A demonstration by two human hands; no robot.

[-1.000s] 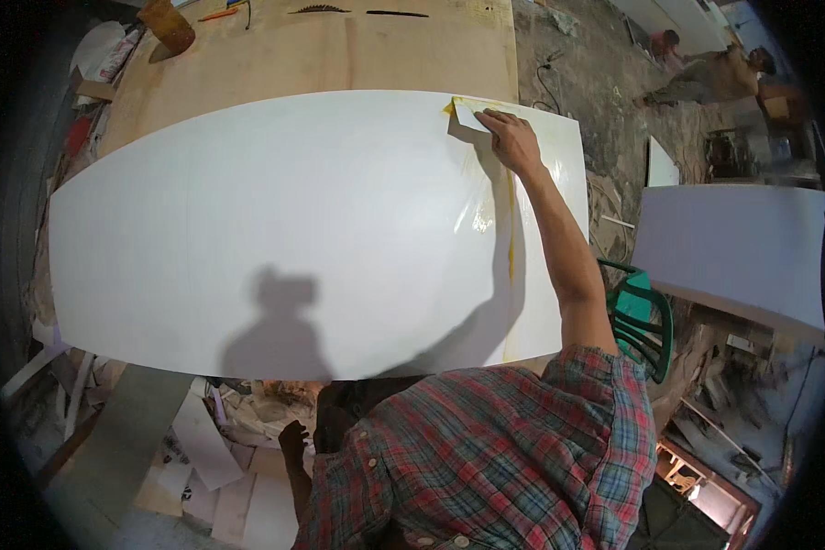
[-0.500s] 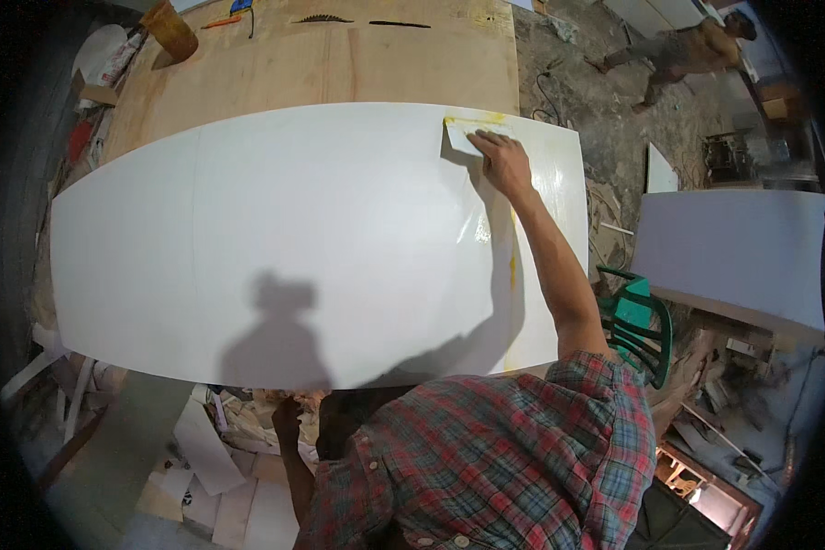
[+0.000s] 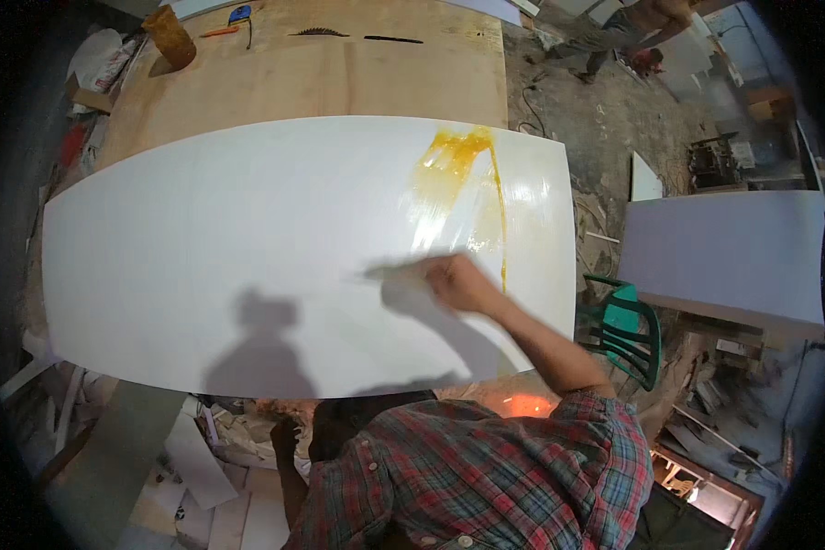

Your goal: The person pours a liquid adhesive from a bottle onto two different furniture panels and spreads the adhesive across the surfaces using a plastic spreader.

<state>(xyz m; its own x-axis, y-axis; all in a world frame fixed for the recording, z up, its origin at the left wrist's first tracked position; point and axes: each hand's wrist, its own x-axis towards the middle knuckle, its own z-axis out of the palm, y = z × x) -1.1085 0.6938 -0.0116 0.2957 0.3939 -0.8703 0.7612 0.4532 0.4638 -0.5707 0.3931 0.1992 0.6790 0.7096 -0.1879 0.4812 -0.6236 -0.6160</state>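
Head view: the right hand [image 3: 458, 282] is closed around a flat spreader [image 3: 396, 271], blurred by motion, which lies against the large white laminate sheet [image 3: 202, 257] just right of the sheet's centre. Half a second ago the same hand was pressed at the sheet's far right corner, at about 1 o'clock; it has since been drawn down and leftward. A streak of amber glue [image 3: 458, 165] is now exposed where the hand was, with a thin line trailing toward 5 o'clock and a glossy smear fanning beneath it. The adhesive is judged to be in the course of being spread, with most of the sheet uncoated. The left hand [image 3: 284, 435] hangs below the sheet's near edge at 7 o'clock; its grip cannot be told. The sheet rests on a plywood bench [image 3: 339, 82].
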